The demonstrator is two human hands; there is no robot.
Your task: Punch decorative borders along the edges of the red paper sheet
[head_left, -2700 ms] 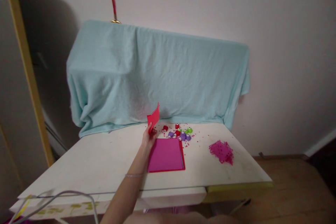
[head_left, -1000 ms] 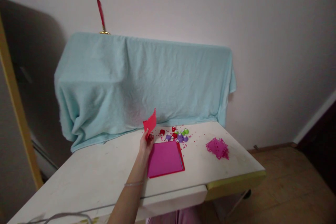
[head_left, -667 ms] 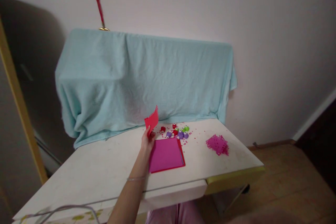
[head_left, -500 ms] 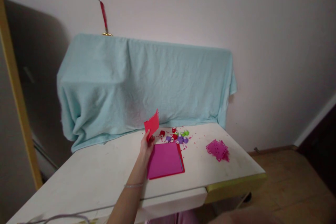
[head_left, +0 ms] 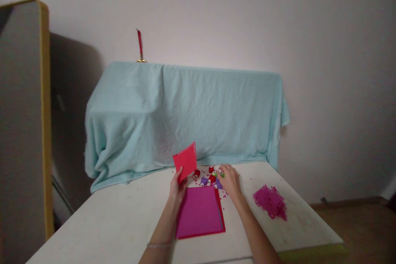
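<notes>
My left hand [head_left: 178,186] is closed on a red paper sheet [head_left: 186,162], held up at a tilt; its upper edge has a row of small cut-outs. My right hand [head_left: 230,179] reaches over the right side of a cluster of small craft punches [head_left: 212,179] in red, purple and green. Its fingers are bent but apart, at a green punch [head_left: 222,174]; whether they touch it I cannot tell. Nearer to me lies a magenta sheet stack [head_left: 199,212] with a red sheet [head_left: 223,227] showing along its edge. A thin dark stick-like thing lies on its right side.
Tiny paper bits surround the punches. To the right lies a pile of magenta perforated strips [head_left: 270,202] on the white table [head_left: 123,218]. A light blue cloth [head_left: 192,111] drapes a bulky shape at the back. A yellow-framed panel [head_left: 46,123] stands at the left.
My right hand has come from the lower edge of view up to the punches. My left hand still holds the red sheet. The camera view has shifted.
</notes>
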